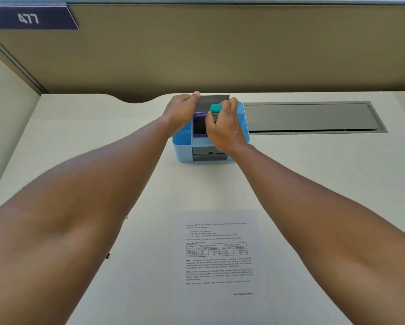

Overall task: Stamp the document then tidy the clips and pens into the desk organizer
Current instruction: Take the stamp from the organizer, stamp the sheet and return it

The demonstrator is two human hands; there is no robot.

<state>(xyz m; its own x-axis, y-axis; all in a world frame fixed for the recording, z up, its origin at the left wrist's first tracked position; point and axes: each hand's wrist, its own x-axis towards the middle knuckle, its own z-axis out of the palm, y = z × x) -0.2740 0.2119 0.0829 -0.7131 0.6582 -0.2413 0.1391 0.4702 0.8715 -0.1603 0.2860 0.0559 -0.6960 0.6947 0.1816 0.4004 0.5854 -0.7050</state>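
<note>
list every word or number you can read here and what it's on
"477": white digits on the dark blue sign on the partition, top left.
"Public Relations Officer": bottom right of the printed document on the desk.
Document body text and fare table: too small and blurred to read.
Blue desk organizer: no readable text.

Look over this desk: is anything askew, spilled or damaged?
Nothing stands out. The document lies flat and about square to the desk edge, the organizer stands upright, and both hands are at it, the right holding a teal-topped item.
</note>
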